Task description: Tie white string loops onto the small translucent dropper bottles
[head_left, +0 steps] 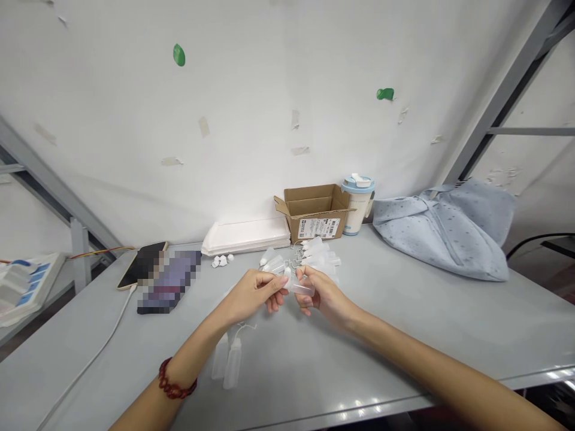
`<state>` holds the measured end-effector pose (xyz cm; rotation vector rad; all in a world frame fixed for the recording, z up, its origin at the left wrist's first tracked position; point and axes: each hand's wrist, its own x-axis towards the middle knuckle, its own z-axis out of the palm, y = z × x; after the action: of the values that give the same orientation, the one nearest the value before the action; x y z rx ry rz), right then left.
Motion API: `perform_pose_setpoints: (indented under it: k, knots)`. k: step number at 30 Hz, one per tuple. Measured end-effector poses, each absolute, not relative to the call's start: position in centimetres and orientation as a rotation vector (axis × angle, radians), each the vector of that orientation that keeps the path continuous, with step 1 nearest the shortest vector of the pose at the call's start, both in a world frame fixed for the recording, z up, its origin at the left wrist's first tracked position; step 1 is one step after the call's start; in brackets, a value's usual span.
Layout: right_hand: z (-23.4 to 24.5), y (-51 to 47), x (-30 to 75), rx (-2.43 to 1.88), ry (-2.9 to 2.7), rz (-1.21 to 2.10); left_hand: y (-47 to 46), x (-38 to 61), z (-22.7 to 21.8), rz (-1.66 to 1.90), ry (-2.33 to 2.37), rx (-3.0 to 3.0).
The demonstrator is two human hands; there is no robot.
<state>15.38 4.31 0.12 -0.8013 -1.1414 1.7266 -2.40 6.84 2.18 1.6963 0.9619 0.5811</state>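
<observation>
Between my two hands is a small translucent plastic bottle (302, 288), tilted, over the middle of the grey table. My left hand (257, 293) pinches its white cap end between thumb and fingers. The bottle's body lies in the curled fingers of my right hand (324, 294). Just behind my hands several similar bottles (320, 254) lie in a pile with thin white strings. To the left of the pile are a few more loose bottles (273, 262). Near my left forearm two bottles with strings (232, 362) lie side by side on the table.
Several small white caps (221, 261) lie before a white stack of flat packs (247, 235). An open cardboard box (317, 212) and a lidded cup (358, 206) stand by the wall. A blue cloth bag (442, 230) is right; phones (142, 265) and a white cable (96, 353) are left.
</observation>
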Motion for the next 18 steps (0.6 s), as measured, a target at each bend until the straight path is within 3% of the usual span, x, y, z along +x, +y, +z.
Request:
perform_pose_setpoints:
  k: [11, 14, 18]
  knots:
    - [-0.3, 4.5, 15.8, -0.739, -1.029, 1.885, 6.2, -2.2, 3.4, 0.65, 0.969, 1.774]
    - [-0.4, 4.5, 15.7, -0.81, -1.204, 1.696, 6.2, -2.2, 3.3, 0.639, 0.971, 1.768]
    - [-0.4, 4.2, 15.5, -0.992, -1.568, 1.186, 6.6, -2.3, 3.0, 0.659, 1.043, 1.738]
